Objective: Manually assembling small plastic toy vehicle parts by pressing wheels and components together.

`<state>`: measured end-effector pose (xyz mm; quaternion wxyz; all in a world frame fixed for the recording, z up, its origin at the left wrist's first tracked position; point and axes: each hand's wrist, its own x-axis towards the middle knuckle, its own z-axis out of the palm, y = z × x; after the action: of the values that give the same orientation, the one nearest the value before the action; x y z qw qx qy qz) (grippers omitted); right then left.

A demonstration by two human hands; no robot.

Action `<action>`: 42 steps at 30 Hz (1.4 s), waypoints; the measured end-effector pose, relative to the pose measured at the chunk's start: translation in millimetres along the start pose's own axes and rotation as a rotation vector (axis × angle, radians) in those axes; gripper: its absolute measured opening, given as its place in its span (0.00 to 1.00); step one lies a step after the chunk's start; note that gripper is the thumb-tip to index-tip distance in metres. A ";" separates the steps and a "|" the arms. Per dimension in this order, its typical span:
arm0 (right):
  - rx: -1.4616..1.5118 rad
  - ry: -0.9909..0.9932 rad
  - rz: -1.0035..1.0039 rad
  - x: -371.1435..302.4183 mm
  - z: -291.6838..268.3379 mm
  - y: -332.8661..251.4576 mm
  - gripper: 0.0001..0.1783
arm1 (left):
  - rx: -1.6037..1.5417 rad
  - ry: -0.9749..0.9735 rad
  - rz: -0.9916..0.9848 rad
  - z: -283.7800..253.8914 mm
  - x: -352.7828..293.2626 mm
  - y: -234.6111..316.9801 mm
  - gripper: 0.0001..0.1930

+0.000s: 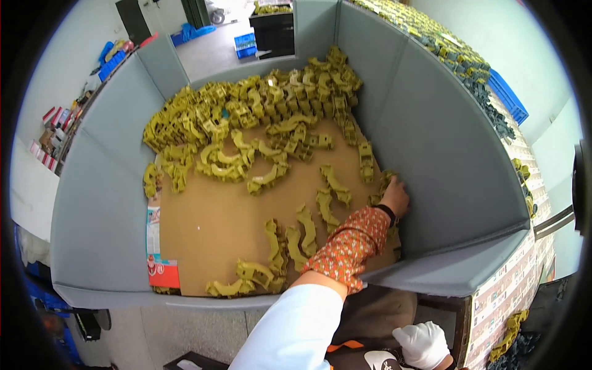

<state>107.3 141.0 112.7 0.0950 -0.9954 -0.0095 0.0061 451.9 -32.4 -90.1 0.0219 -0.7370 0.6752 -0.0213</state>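
Observation:
My bare left hand [396,198], a dark band round its wrist, reaches across to the right wall of a grey-walled bin. Its fingers are closed at a yellow-green curved bracket [387,178], mostly hidden by the hand. Low on the right, outside the bin, my white-gloved right hand [424,345] is curled in front of my dark apron; whatever it may hold is hidden. Several loose curved brackets [335,185] lie on the brown cardboard [209,228] left of my left hand. A dense heap of the same brackets [246,102] fills the far side.
Grey padded walls [431,135] surround the cardboard. Beyond the right wall, a table carries rows of yellow-green brackets [431,37], dark parts [487,102] and a blue crate [507,97]. More brackets [510,333] lie at lower right. Boxes [57,120] line a left shelf.

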 end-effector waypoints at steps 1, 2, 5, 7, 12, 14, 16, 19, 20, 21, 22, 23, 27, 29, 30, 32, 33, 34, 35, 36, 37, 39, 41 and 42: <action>0.037 0.078 -0.042 6.4 1.0 -4.7 0.22 | -0.022 -0.070 -0.075 -2.5 -5.6 -0.3 0.22; 0.053 0.031 -0.034 6.5 2.9 -3.1 0.21 | -0.013 -0.072 -0.080 -3.1 -9.0 -7.6 0.22; 0.054 -0.005 -0.067 31.8 17.3 -4.8 0.07 | -0.146 -0.099 -0.048 6.3 -46.4 -26.4 0.20; 0.093 -0.202 -0.086 53.3 18.1 -4.4 0.09 | -0.150 -0.109 -0.011 11.8 -88.6 -42.9 0.18; 0.251 -0.113 -0.207 109.1 40.8 -23.9 0.13 | -0.073 0.114 0.223 27.6 -209.5 -68.5 0.12; 0.344 0.021 -0.110 131.1 68.1 -31.2 0.17 | -0.205 -0.025 0.257 1.4 -256.1 -67.9 0.10; 0.518 0.182 -0.001 160.8 89.1 -43.4 0.22 | -0.443 0.233 0.178 -2.6 -311.2 -70.8 0.09; 0.580 0.356 0.393 205.5 128.8 -29.8 0.28 | -0.621 0.489 -0.269 -24.9 -369.4 -85.5 0.15; 0.599 0.389 0.568 223.5 144.0 -21.5 0.34 | -0.719 0.655 -0.416 -11.9 -392.4 -101.0 0.18; 0.800 0.421 0.711 245.6 136.2 -24.2 0.40 | -0.818 0.666 -0.636 5.0 -424.5 -115.0 0.23; 0.744 0.492 0.782 259.8 142.7 -10.4 0.41 | -0.917 0.678 -0.842 21.8 -450.0 -128.9 0.28; 0.840 0.521 0.845 275.0 148.7 -3.1 0.45 | -1.060 0.561 -1.160 48.2 -491.7 -140.8 0.36; 0.813 0.444 1.338 303.9 179.2 85.3 0.66 | -1.599 -0.016 -1.713 21.1 -501.0 -124.4 0.57; 0.876 0.366 1.395 317.9 182.5 82.9 0.70 | -1.697 -0.053 -1.653 23.5 -509.2 -114.0 0.60; 0.874 0.352 1.397 321.5 195.3 91.8 0.70 | -1.794 -0.084 -1.569 26.5 -508.2 -109.3 0.62; 0.982 0.308 1.294 324.4 215.1 110.6 0.74 | -1.862 -0.072 -1.534 31.4 -492.8 -106.2 0.62; 0.979 0.292 1.296 325.3 220.6 111.9 0.74 | -1.928 -0.062 -1.491 35.3 -483.4 -103.9 0.62; 0.990 0.261 1.287 326.0 214.4 103.9 0.75 | -1.973 -0.045 -1.456 31.0 -468.7 -102.7 0.63; 1.005 0.231 1.276 325.9 209.4 94.8 0.76 | -1.980 -0.055 -1.465 27.1 -455.8 -101.1 0.63; 1.007 0.262 1.182 323.1 208.1 92.0 0.75 | -2.092 0.018 -1.399 24.0 -439.5 -100.3 0.64; 1.008 0.255 1.188 322.5 207.4 86.7 0.75 | -2.194 0.100 -1.338 23.5 -427.5 -100.1 0.64; 0.859 0.163 1.090 325.5 205.4 82.8 0.72 | -2.211 0.195 -1.190 43.7 -395.9 -103.4 0.64; 0.767 0.179 0.890 325.4 218.6 80.9 0.64 | -2.218 0.287 -1.046 56.1 -376.5 -120.9 0.63; 0.827 0.165 0.879 324.0 218.6 80.5 0.64 | -2.207 0.223 -0.966 59.0 -374.2 -138.3 0.62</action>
<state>429.6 109.7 -120.6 0.4626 -0.7840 0.4128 -0.0293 560.4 352.6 -141.2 -0.6873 -0.5297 -0.0168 0.4968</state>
